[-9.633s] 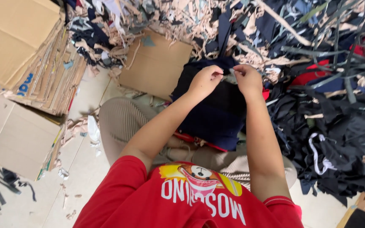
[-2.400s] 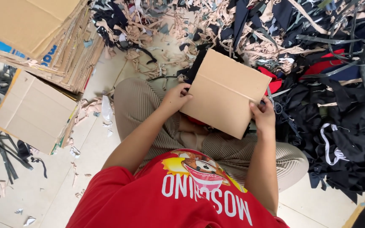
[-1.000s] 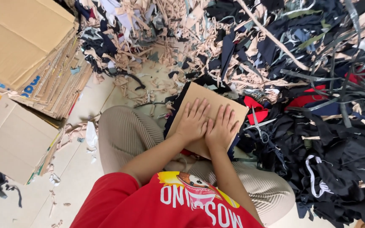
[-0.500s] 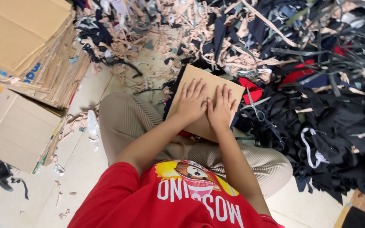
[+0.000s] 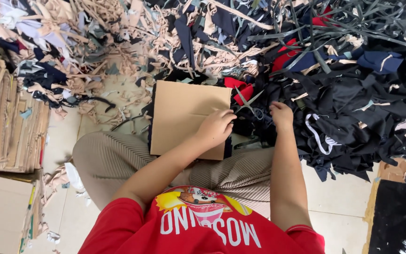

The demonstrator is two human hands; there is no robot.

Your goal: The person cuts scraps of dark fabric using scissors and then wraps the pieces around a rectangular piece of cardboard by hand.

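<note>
Your left hand [image 5: 217, 128] presses curled fingers on the cardboard sheet [image 5: 186, 115]; your right hand [image 5: 282, 114] closes fingers around the scissors [image 5: 247, 104] beside the dark fabric pile [image 5: 353, 108]

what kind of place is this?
Probably a garment cutting or scrap-sorting workroom floor: a heap of fabric offcuts, stacked flattened cardboard, and scissors by the right hand. The left hand rests on a cardboard template.

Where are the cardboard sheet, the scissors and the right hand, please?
cardboard sheet [image 5: 182, 113], head view, bare middle of its face.
scissors [image 5: 246, 101], head view, crossing of the blades.
right hand [image 5: 282, 115], head view, back of the hand.
</note>
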